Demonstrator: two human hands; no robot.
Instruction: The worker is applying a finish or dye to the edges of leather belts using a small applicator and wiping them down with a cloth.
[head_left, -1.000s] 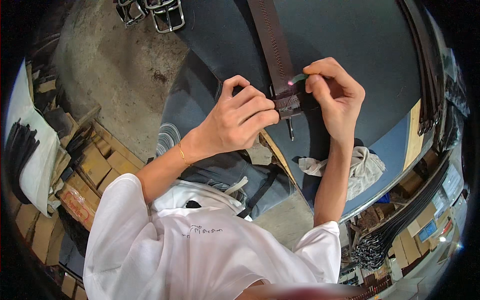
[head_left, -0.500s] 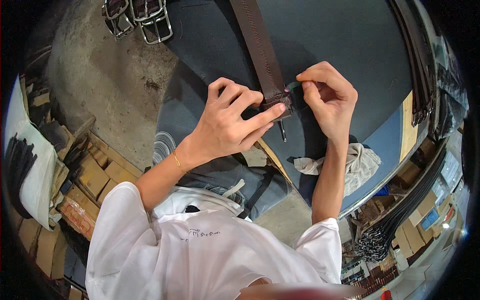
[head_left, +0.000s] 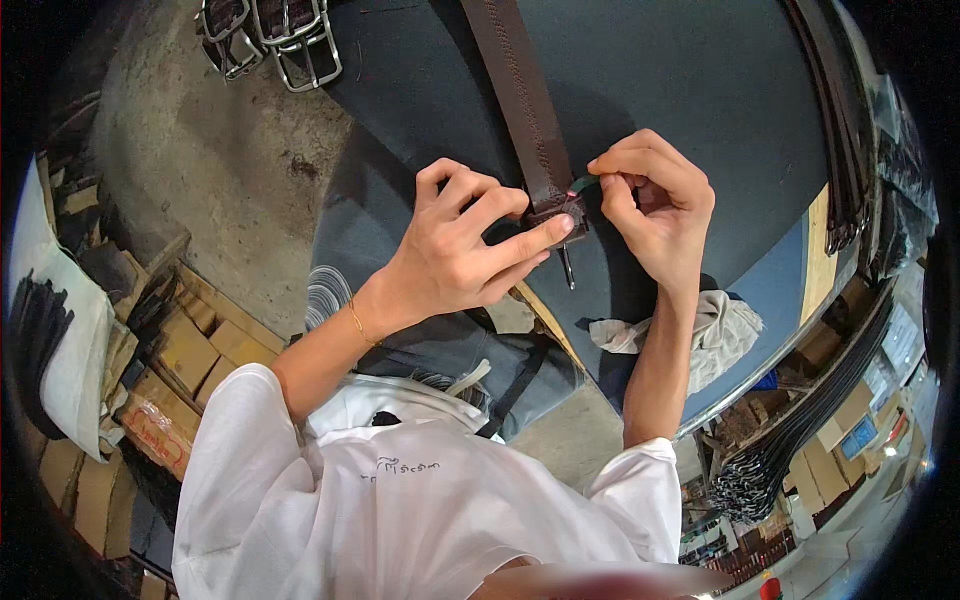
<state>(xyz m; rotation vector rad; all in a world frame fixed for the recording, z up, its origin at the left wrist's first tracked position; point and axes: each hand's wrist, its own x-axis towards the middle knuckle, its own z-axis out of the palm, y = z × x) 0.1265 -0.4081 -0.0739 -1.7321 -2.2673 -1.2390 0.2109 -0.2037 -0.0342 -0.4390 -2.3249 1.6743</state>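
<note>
Belt (head_left: pixel 523 100) over dark counter (head_left: pixel 710 80), buckle end (head_left: pixel 579 226) twd me; my L hand (head_left: pixel 465 235) grips that end, R hand (head_left: pixel 660 205) pinches small pink-tipped green tool (head_left: pixel 584 184) by its edge. Best to keep belt steady, tip light.

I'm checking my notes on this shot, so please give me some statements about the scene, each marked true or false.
1. The left hand touches the belt near its buckle end. True.
2. The right hand grips the cloth. False: it pinches a small green item between its fingers; the cloth lies on the table, partly hidden by the right forearm.
3. Silver buckles show at the picture's upper left. True.
4. The bracelet is on the right wrist. False: it is on the left wrist.
5. More dark belts show at the picture's right. True.
6. The shirt is black. False: it is white.
</note>
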